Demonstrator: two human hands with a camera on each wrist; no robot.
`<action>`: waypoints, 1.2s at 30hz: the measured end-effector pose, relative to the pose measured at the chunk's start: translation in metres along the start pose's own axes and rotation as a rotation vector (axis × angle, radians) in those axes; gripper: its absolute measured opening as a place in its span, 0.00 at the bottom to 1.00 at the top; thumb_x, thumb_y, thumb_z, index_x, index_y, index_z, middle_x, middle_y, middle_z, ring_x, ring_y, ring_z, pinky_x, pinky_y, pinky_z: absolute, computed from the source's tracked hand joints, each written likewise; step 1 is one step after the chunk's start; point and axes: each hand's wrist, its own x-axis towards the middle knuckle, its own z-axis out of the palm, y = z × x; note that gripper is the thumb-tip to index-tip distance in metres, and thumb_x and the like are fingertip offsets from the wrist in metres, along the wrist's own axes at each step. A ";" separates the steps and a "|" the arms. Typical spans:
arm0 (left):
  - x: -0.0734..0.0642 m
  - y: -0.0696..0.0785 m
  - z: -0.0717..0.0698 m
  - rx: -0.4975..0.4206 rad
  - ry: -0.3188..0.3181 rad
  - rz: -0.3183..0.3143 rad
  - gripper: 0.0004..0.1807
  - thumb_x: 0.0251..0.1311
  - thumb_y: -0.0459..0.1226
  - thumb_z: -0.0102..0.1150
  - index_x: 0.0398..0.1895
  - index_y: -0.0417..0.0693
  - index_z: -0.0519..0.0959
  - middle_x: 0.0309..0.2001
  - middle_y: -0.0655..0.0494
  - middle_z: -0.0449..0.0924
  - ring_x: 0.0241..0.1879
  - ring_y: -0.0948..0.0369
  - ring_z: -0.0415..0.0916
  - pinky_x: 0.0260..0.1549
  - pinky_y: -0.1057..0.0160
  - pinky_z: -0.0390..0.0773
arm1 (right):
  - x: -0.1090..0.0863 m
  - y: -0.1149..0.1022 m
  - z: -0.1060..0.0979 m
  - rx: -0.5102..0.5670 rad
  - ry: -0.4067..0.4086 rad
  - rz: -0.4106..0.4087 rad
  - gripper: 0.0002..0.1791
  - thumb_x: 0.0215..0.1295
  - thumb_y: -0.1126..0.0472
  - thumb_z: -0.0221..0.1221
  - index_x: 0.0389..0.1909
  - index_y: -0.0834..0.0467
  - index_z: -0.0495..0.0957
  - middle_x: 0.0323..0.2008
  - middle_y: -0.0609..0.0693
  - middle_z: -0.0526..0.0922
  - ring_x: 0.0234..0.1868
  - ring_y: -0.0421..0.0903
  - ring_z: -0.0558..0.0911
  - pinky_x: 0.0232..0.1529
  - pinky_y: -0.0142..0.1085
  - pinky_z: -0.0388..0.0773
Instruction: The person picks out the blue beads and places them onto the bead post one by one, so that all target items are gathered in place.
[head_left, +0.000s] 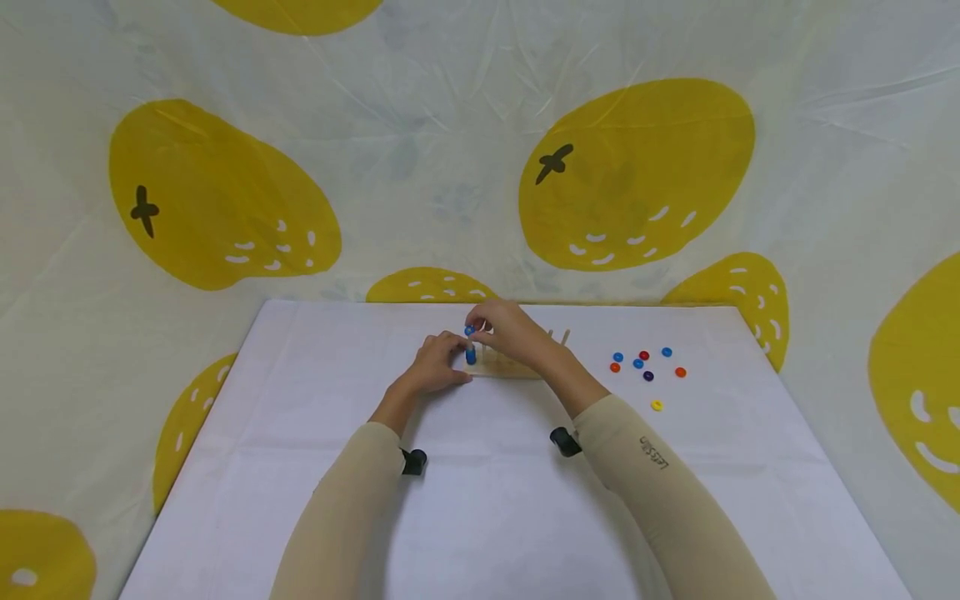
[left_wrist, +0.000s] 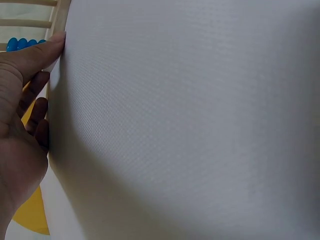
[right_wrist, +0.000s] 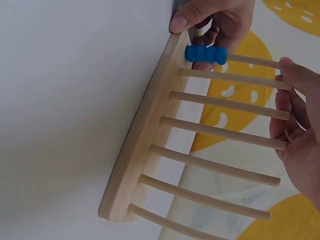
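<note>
A wooden rack with a long base (right_wrist: 145, 135) and several upright pegs (right_wrist: 225, 132) stands towards the back of the table. Blue beads (right_wrist: 205, 54) are stacked at the bottom of its leftmost peg. My left hand (head_left: 435, 364) holds the left end of the base, thumb (left_wrist: 52, 44) at the front edge and fingers behind. Above the stack, my right hand (head_left: 506, 327) pinches another blue bead (head_left: 470, 330) at the top of that same peg. In the right wrist view, the right fingers mostly hide this bead.
Loose beads lie right of the rack on the white table (head_left: 480, 517): blue (head_left: 667, 352), red (head_left: 644, 355), orange (head_left: 680, 372), dark purple (head_left: 648, 376) and yellow (head_left: 657, 405). A cloth (head_left: 420, 167) with yellow fruit shapes hangs behind the table.
</note>
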 end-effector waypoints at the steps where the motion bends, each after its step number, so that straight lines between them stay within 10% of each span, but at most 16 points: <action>1: 0.000 0.000 0.000 0.004 -0.001 0.001 0.29 0.55 0.42 0.78 0.60 0.49 0.79 0.63 0.49 0.77 0.62 0.49 0.66 0.65 0.47 0.66 | 0.000 0.000 0.000 0.002 -0.001 0.003 0.10 0.68 0.63 0.67 0.47 0.61 0.85 0.44 0.53 0.88 0.46 0.49 0.85 0.51 0.40 0.83; 36: 0.000 0.006 0.000 -0.015 -0.002 -0.059 0.33 0.54 0.41 0.79 0.63 0.45 0.78 0.62 0.49 0.77 0.63 0.49 0.66 0.67 0.48 0.67 | -0.012 0.001 -0.008 0.013 0.008 0.024 0.12 0.69 0.61 0.67 0.50 0.60 0.85 0.45 0.52 0.88 0.46 0.49 0.84 0.51 0.41 0.83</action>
